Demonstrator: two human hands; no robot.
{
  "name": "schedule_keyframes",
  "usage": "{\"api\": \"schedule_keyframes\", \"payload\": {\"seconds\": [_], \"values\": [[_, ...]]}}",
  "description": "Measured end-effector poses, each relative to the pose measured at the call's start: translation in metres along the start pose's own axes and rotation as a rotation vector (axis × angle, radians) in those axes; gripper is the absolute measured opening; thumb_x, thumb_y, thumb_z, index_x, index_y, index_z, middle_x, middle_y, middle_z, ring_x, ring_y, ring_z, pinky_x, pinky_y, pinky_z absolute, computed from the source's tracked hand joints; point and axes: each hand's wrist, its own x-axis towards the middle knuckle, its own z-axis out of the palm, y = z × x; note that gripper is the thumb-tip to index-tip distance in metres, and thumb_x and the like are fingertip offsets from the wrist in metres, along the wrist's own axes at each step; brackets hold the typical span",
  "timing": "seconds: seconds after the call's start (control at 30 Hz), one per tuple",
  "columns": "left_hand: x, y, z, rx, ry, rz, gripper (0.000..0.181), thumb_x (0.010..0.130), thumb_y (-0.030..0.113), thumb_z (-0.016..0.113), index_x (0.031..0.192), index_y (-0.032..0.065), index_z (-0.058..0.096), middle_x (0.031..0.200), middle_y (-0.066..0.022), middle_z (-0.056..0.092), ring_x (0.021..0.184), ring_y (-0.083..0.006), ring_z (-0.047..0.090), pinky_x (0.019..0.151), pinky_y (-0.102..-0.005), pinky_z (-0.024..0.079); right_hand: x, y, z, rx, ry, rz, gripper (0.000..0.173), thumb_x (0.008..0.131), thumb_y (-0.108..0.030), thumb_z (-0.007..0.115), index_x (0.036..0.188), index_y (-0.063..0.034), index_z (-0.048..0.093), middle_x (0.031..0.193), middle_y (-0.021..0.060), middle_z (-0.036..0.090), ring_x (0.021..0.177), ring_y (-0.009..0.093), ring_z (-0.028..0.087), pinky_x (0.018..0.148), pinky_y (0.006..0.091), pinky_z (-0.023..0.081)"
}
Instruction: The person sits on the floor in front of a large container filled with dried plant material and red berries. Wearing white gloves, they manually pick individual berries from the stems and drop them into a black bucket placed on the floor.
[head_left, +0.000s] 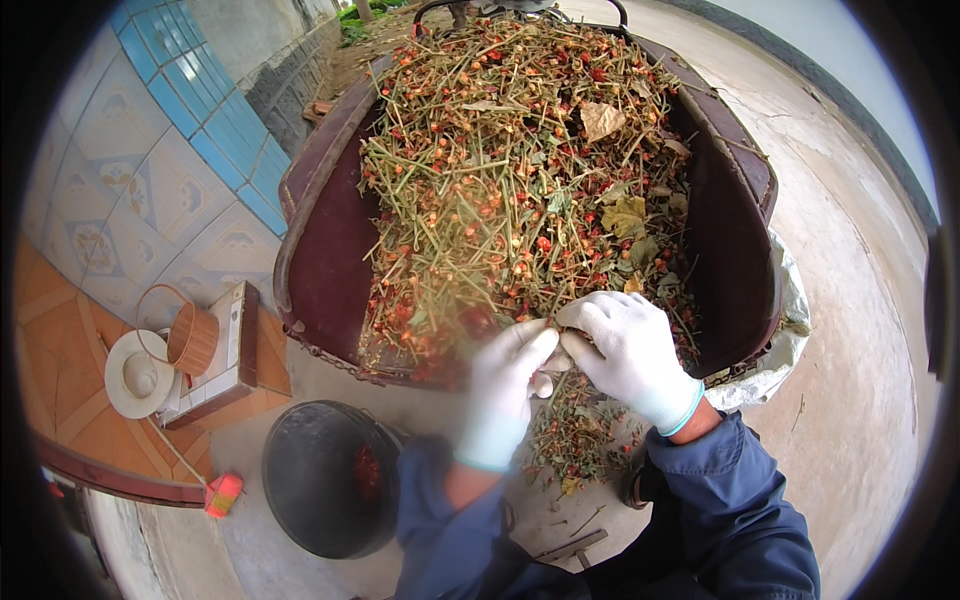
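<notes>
My left hand (516, 375) and my right hand (626, 352), both in white knit gloves with pale green cuffs, meet at the fingertips over the near edge of a dark red metal cart bed (330, 277). The fingers of both are pinched together on a small piece of plant, mostly hidden by the gloves. In the cart lies a large heap of cut stems (480, 165) with red and orange bits and dry leaves. A black bucket (322, 480) stands on the ground at lower left, with a small red heap (367, 472) inside. A blurred haze covers part of the view.
Plant scraps (577, 435) lie on the concrete below my hands. A white sack (787, 330) is at the cart's right corner. On the left are a wicker basket (196, 341), a pale brimmed hat (139, 375) and a tiled step (225, 352). A chain (334, 363) hangs along the cart's near edge.
</notes>
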Motion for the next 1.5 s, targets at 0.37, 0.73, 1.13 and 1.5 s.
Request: {"api": "schedule_keyframes", "payload": {"seconds": [0.37, 0.73, 1.13, 1.5], "values": [[-0.006, 0.002, -0.007, 0.154, 0.02, 0.099, 0.019, 0.096, 0.012, 0.062, 0.11, 0.0001, 0.067, 0.089, -0.0051, 0.07, 0.072, -0.0101, 0.066, 0.051, -0.0194, 0.041, -0.001, -0.007, -0.003, 0.552, -0.155, 0.485, 0.025, 0.087, -0.017, 0.069, 0.11, -0.0063, 0.07, 0.092, 0.0122, 0.073, 0.077, 0.027, 0.072, 0.071, 0.0329, 0.056], [-0.012, 0.005, -0.008, 0.338, -0.003, 0.115, 0.024, 0.095, 0.011, 0.061, 0.114, -0.0044, 0.065, 0.092, -0.0073, 0.071, 0.072, -0.0107, 0.067, 0.05, -0.0199, 0.044, -0.004, 0.001, 0.004, 0.512, -0.218, 0.417, 0.022, 0.085, -0.018, 0.072, 0.105, -0.0093, 0.071, 0.089, 0.0102, 0.072, 0.078, 0.026, 0.071, 0.071, 0.0336, 0.056], [-0.013, 0.003, -0.011, 0.524, 0.038, 0.133, 0.017, 0.094, 0.01, 0.062, 0.106, -0.0018, 0.066, 0.085, -0.0055, 0.069, 0.064, -0.0081, 0.065, 0.046, -0.0197, 0.043, -0.006, -0.004, 0.005, 0.356, -0.157, 0.246, 0.008, 0.081, -0.011, 0.072, 0.087, -0.0076, 0.069, 0.079, 0.0086, 0.068, 0.074, 0.025, 0.069, 0.067, 0.0331, 0.054], [-0.012, 0.001, -0.022, 0.228, 0.032, 0.078, 0.008, 0.092, 0.004, 0.061, 0.098, -0.0007, 0.062, 0.079, -0.0082, 0.065, 0.058, -0.0136, 0.059, 0.046, -0.0221, 0.04, -0.009, -0.006, 0.012, 0.58, -0.054, 0.269, 0.011, 0.081, -0.015, 0.069, 0.09, -0.0096, 0.072, 0.088, 0.01, 0.07, 0.08, 0.03, 0.069, 0.072, 0.0376, 0.056]]}}
